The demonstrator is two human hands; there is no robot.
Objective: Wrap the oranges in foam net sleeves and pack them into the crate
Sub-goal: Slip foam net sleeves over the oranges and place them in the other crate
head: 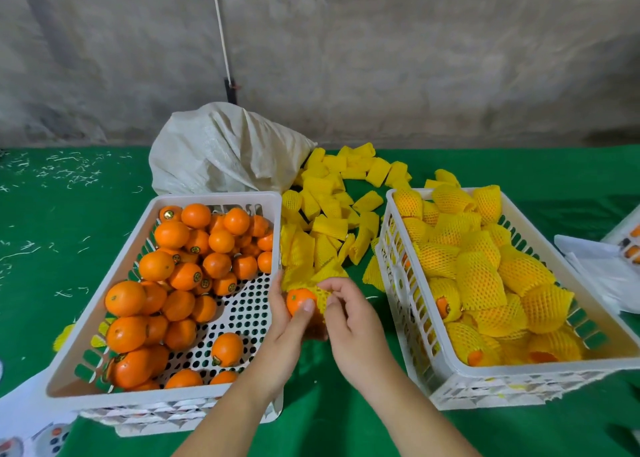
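Between the two crates my left hand [287, 328] grips a bare orange [299, 299], thumb across its front. My right hand [349, 318] pinches a yellow foam net sleeve [322, 295] that covers the orange's right side. The white crate on the left [214, 198] holds several unwrapped oranges [173, 266]. The white crate on the right [391, 249] holds several oranges wrapped in yellow sleeves [485, 276]. A pile of loose sleeves [329, 214] lies on the green cloth between and behind the crates.
A white woven sack [221, 148] lies behind the left crate against a grey wall. White plastic sheets [602, 266] and a printed box [627, 238] sit at the far right. Printed paper [34, 432] shows at the bottom left. Green cloth [69, 214] covers the table.
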